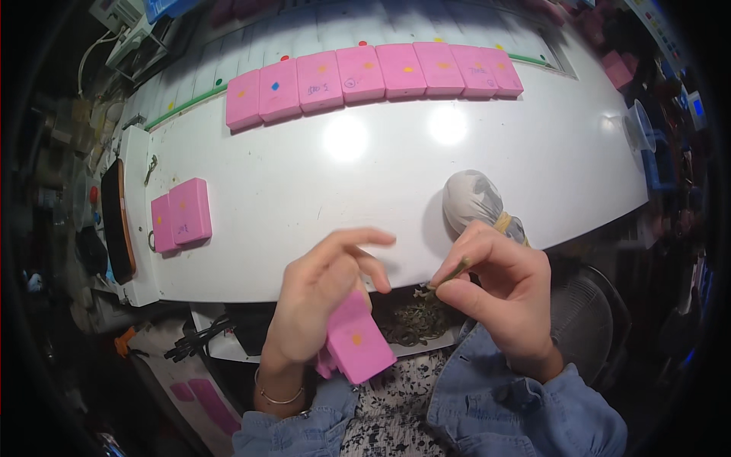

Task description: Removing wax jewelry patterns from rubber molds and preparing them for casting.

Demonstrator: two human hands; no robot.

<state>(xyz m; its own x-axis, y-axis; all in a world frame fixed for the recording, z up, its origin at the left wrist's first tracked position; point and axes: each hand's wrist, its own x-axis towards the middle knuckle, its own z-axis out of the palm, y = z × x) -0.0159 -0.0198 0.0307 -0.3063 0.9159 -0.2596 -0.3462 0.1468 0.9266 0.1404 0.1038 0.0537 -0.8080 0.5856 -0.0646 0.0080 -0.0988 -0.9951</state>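
Note:
My left hand point(316, 293) holds a pink block point(361, 346) with a yellow mark against its palm, over the front edge of the table. Its index finger and thumb stretch out toward the right, apart, and the other fingers are mostly hidden. My right hand point(502, 289) pinches a thin greenish stick-like piece point(457, 270) between thumb and fingertips. Below and between the hands, a pile of dark greenish scraps point(417, 320) lies in an open tray or drawer. Just beyond my right hand sits a round whitish cloth bundle point(472, 199) tied with a yellow band.
Several marked pink blocks point(320, 82) stand in a row along the back of the white table point(304, 183). Two more pink blocks point(189, 209) lie at the left, near a dark flat panel point(118, 221). A round fan point(582, 316) is at the lower right.

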